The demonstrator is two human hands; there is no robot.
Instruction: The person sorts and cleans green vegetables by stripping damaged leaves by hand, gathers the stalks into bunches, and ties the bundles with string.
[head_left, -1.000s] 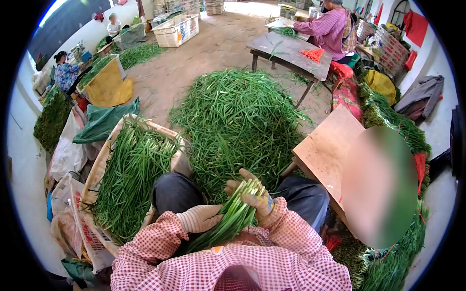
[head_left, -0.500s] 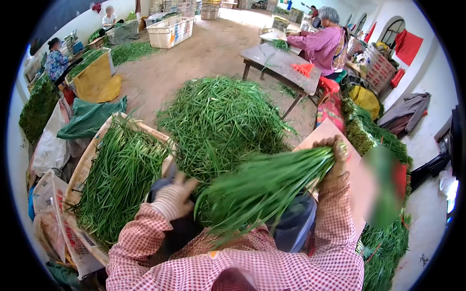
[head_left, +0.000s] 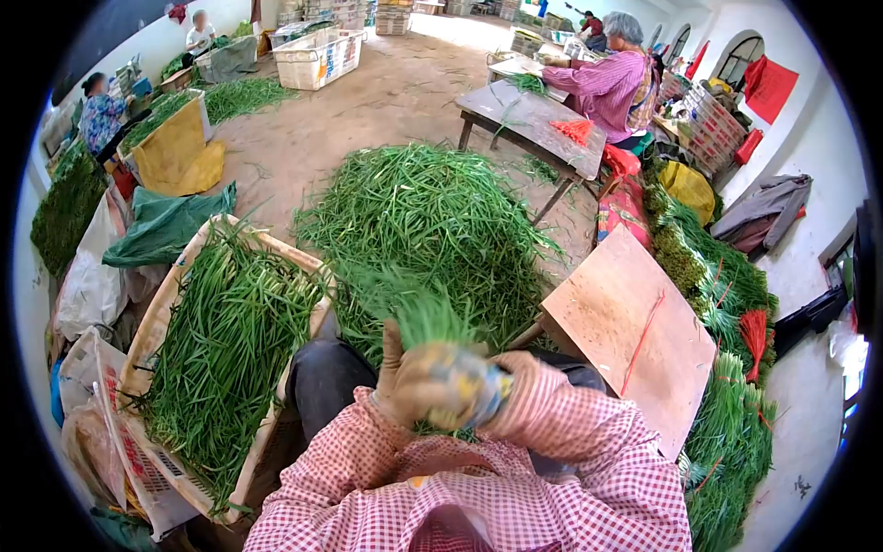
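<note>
In front of my lap my right hand (head_left: 451,384), in a patterned glove, is closed around a bunch of chives (head_left: 429,317). The green leaves point away from me, blurred by motion; the stem ends are hidden by the hands. My left hand (head_left: 394,373) is close against the right one, with a finger stretched upward. Its other fingers are partly hidden. Just beyond the hands lies a large heap of loose chives (head_left: 428,225). On my left stands a pale plastic crate (head_left: 258,469) filled with chives (head_left: 235,359).
A tilted wooden board (head_left: 612,317) with a red tie (head_left: 641,345) on it is at my right. Beside it lie stacked, tied chive bundles (head_left: 731,451) and a bunch of red ties (head_left: 754,342). A co-worker (head_left: 607,87) sits at a low table (head_left: 515,115) ahead; others sit far left.
My right hand has swung left from above the board, bringing the chives to my middle and turning the leaves forward. My left hand has moved right to meet it.
</note>
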